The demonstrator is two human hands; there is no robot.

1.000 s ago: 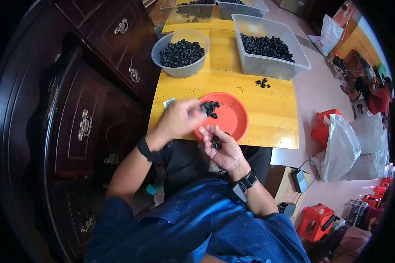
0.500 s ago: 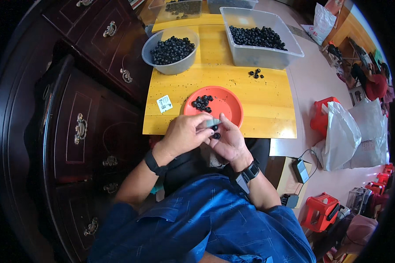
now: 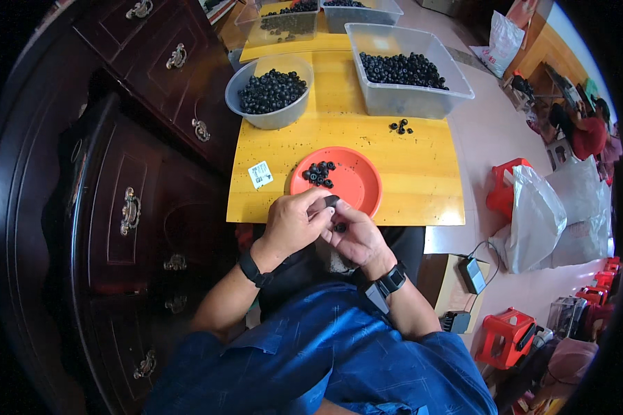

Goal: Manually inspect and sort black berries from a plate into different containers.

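Above my lap, at the near rim of the red round plate (image 3: 364, 181), my two hands work close together. My left hand (image 3: 292, 223) is closed, thumb against fingers, at a small dark piece (image 3: 331, 200) that also meets the right fingertips; its kind cannot be made out. In my right hand (image 3: 361, 241), palm up with fingers curled, rests a small black ring-like part (image 3: 340, 227). Several similar black round parts with holes (image 3: 318, 173) lie on the plate's left side, just beyond my left fingers.
The yellow table (image 3: 415, 166) holds a round clear tub (image 3: 273, 119) and a rectangular clear bin (image 3: 415, 104), both with many black parts. A few loose parts (image 3: 401, 127) and a white label (image 3: 260, 174) lie on it. Dark drawers (image 3: 135, 221) stand close at left.
The greyish-green flat piece between the fingertips now appears dark, and one black part there no longer shows. My hands stay together. The whole view has shifted slightly, with the table lower in the picture.
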